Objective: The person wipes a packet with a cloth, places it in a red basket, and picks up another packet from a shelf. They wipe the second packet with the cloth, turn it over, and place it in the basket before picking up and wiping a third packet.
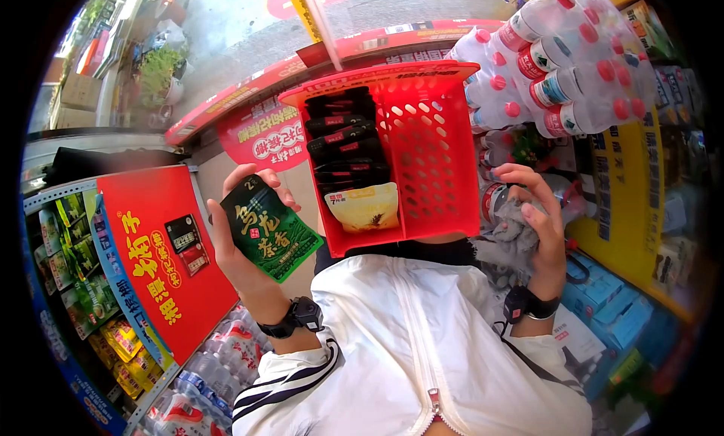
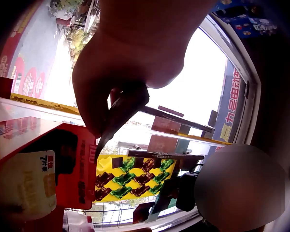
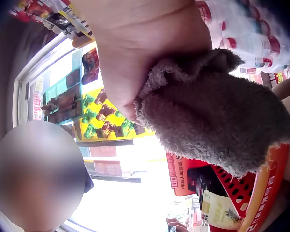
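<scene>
My left hand [image 1: 228,249] grips a green foil packet [image 1: 273,229] with large gold characters, left of the red plastic basket [image 1: 469,165]. In the left wrist view the packet [image 2: 125,108] appears dark and edge-on between thumb and fingers. Black packets [image 1: 347,146] stand in a row in the basket's left compartment, with a pale yellow packet [image 1: 366,206] at the near end. The right compartment shows its perforated red wall. My right hand [image 1: 550,236] holds a fuzzy grey cloth [image 3: 212,116] to the right of the basket.
Shrink-wrapped water bottles [image 1: 558,70] are stacked at the right, above blue boxes [image 1: 607,300]. To the left stand a red display panel [image 1: 162,263] and a shelf of green and yellow packets [image 1: 124,342]. More bottles [image 1: 196,391] sit at lower left. Beyond the basket is a glass pane.
</scene>
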`<state>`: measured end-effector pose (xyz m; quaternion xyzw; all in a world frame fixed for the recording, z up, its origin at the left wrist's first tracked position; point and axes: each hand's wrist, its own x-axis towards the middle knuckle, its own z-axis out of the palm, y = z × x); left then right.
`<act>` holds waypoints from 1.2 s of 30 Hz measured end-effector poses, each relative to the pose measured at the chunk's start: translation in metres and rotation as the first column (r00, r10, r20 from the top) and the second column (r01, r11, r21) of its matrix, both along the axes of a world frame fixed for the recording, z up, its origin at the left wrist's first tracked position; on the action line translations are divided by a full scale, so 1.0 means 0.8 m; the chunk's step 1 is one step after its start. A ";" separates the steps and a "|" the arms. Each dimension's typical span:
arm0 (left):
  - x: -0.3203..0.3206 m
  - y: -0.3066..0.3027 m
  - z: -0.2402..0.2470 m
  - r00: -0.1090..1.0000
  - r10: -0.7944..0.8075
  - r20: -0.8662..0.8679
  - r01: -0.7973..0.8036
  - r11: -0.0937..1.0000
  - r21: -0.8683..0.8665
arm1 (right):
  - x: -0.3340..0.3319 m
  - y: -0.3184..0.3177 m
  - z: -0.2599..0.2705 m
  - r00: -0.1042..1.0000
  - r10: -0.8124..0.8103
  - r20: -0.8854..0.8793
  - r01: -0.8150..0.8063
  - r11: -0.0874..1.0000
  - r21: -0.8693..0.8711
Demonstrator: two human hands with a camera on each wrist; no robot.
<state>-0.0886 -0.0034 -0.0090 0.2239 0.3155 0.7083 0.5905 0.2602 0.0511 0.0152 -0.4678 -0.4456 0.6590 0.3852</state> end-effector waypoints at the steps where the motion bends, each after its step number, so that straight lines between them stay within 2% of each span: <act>1: 0.009 0.000 0.000 0.999 -0.040 0.013 0.040 0.999 -0.005 | -0.007 0.010 -0.002 0.975 0.107 0.195 -0.145 0.971 0.191; 2: 0.019 0.002 -0.001 0.996 -0.080 0.026 0.080 0.997 -0.010 | -0.016 0.017 -0.003 0.902 0.166 0.398 -0.314 0.886 0.342; 4: 0.040 0.004 0.001 0.989 -0.148 0.006 0.148 0.988 -0.054 | -0.056 0.019 0.005 0.861 0.217 0.459 -0.363 0.895 0.258; 6: 0.051 0.000 0.003 0.977 -0.199 0.075 0.204 0.977 -0.066 | -0.085 0.016 -0.001 0.773 0.214 0.598 -0.456 0.842 0.288; 7: 0.051 -0.003 0.004 0.976 -0.201 0.078 0.207 0.976 -0.066 | -0.095 0.015 -0.004 0.772 0.212 0.600 -0.455 0.843 0.287; 9: 0.049 -0.006 0.004 0.975 -0.217 0.049 0.220 0.973 -0.066 | -0.107 0.015 -0.011 0.513 0.196 0.835 -0.586 0.792 0.174; 10: 0.047 -0.008 0.003 0.976 -0.213 0.051 0.216 0.974 -0.065 | -0.110 0.015 -0.017 0.511 0.198 0.837 -0.589 0.789 0.173; 12: 0.041 -0.010 0.002 0.982 -0.185 0.033 0.187 0.980 -0.075 | -0.117 0.016 -0.030 0.346 0.152 0.926 -0.658 0.743 0.124; 13: 0.039 -0.011 0.001 0.983 -0.179 0.033 0.181 0.980 -0.077 | -0.119 0.017 -0.035 0.345 0.155 0.926 -0.662 0.740 0.123; 15: 0.035 -0.012 -0.001 0.983 -0.177 0.038 0.180 0.978 -0.101 | -0.122 0.017 -0.044 0.256 0.150 0.955 -0.674 0.736 0.065; 22: 0.033 -0.011 -0.009 0.980 -0.192 0.044 0.196 0.974 -0.109 | -0.124 0.017 -0.058 0.235 0.145 0.961 -0.668 0.742 0.052; 33: 0.031 -0.012 -0.016 0.974 -0.214 0.078 0.219 0.974 -0.064 | -0.130 0.024 -0.057 0.140 0.185 0.973 -0.699 0.714 -0.035; 34: 0.032 -0.012 -0.016 0.974 -0.214 0.076 0.219 0.974 -0.062 | -0.128 0.023 -0.058 0.141 0.183 0.973 -0.699 0.714 -0.033; 36: 0.033 -0.014 -0.016 0.969 -0.235 0.077 0.239 0.970 -0.044 | -0.125 0.020 -0.057 0.258 0.132 0.957 -0.705 0.703 0.094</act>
